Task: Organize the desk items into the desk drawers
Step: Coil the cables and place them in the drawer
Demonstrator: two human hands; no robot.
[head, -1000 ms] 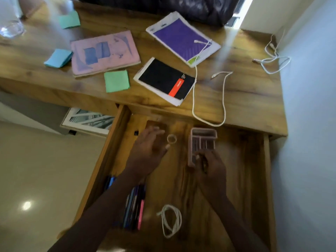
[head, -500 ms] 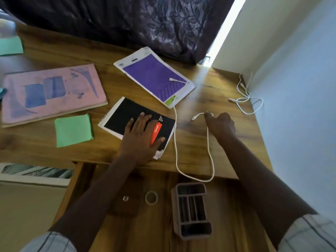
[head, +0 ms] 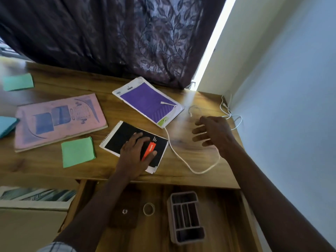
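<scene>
The white cable (head: 183, 161) lies on the desk (head: 45, 166) in a long loop. One end rests on the purple pad (head: 145, 102). The other end is a blur near the right hand (head: 212, 131).

That hand hangs just over the desk with its fingers straight and spread. It seems to grip nothing, but the cable runs in under the palm, so I cannot tell if it is caught there.

The left hand (head: 136, 153) lies flat on the black notebook (head: 121, 137) and presses it down without curling round it. The notebook's near corner sticks out past the desk edge.

Below, the drawer (head: 227, 215) is open, with a small tray (head: 170, 215) and a ring (head: 143, 209) inside.

What could go wrong? If the right hand grabs the cable and pulls fast, the end on the pad may drag the pad along — or whip loose and fall to the floor. The loop could also catch on the notebook's corner. A second cable (head: 236, 120) lies close by the wall, and the two might get tangled. If the left hand slides the notebook carelessly, it may tip off the edge and land on the tray.
</scene>
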